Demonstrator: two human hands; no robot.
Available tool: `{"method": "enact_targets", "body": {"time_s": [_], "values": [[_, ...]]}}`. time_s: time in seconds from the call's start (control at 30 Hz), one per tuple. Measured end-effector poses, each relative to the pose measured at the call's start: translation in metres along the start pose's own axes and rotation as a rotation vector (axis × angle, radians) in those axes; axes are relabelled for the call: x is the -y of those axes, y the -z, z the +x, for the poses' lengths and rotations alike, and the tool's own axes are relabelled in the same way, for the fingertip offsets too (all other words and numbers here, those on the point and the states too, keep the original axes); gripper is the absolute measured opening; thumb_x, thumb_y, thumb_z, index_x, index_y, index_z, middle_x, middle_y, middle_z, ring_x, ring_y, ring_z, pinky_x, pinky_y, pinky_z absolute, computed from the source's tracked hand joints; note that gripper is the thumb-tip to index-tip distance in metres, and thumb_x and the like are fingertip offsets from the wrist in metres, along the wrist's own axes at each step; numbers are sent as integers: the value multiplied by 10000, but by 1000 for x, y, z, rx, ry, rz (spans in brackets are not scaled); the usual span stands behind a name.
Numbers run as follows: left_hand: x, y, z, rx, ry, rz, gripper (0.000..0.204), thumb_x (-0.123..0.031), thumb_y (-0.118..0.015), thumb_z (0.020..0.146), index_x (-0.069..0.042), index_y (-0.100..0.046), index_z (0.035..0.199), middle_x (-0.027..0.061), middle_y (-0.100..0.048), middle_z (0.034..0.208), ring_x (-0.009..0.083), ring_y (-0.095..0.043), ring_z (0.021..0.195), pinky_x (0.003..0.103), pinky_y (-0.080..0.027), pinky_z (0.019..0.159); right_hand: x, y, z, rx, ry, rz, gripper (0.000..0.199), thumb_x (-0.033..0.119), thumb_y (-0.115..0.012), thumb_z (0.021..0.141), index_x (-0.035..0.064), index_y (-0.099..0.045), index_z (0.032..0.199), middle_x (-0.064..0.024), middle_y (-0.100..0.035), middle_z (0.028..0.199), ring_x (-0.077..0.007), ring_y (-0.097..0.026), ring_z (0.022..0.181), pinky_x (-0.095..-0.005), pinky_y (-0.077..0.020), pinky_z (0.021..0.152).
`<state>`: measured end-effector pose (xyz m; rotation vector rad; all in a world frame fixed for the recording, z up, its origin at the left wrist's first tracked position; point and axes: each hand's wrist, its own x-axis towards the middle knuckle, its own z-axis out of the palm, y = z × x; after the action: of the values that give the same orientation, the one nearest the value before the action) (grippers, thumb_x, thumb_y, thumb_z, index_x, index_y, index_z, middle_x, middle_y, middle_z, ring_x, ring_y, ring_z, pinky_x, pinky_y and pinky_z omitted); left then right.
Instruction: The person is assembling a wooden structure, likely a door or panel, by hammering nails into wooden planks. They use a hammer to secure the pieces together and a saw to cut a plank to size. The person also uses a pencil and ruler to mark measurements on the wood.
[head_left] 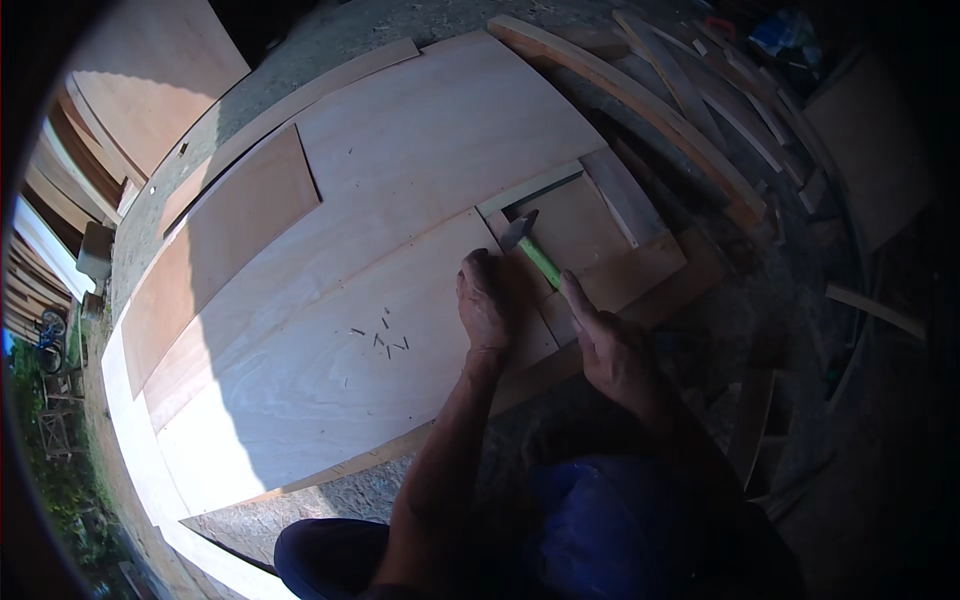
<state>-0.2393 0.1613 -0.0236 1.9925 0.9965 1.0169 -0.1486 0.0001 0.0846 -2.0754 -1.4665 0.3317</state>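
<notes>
Nailing step, it seems: left hand [487,300] presses flat, fingers closed, on a plywood sheet [330,370] — right hand [612,350] grips a green-handled hammer [528,245] just beyond. Loose nails [383,340] lie left of the fingers — next, probably picking one.
</notes>
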Motion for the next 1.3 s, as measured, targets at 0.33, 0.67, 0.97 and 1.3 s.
{"method": "enact_targets", "body": {"time_s": [0.33,0.67,0.97,1.3], "values": [[16,-4,-1,5,-14,15,422,-103,-637,860,-44,-510,1257,161,-597,1118,405,-551,1074,478,-454,916,-4,23,24,179,-33,-51,680,43,-576,930,142,-346,1561,-252,-677,877,-404,-686,779,-496,-534,721],[9,2,0,-11,-39,54,405,-96,-631,862,-50,-521,1249,158,-585,1120,400,-561,1044,474,-470,885,-14,10,13,315,-63,-163,695,56,-600,910,143,-363,1558,-245,-671,832,-381,-682,697,-485,-542,660],[9,3,-2,-12,-25,32,383,-48,-591,850,-45,-530,1227,152,-603,1120,388,-575,1032,473,-470,873,-27,-6,-9,192,-50,-108,650,1,-604,883,118,-458,1506,-219,-631,757,-400,-646,695,-483,-510,649],[28,36,4,126,-80,127,457,-105,-574,936,-79,-489,1384,172,-534,1398,359,-485,1323,439,-387,1107,-53,-36,-1,-77,-56,248,686,32,-584,946,134,-324,1573,-250,-636,782,-415,-669,721,-498,-517,669]]}}
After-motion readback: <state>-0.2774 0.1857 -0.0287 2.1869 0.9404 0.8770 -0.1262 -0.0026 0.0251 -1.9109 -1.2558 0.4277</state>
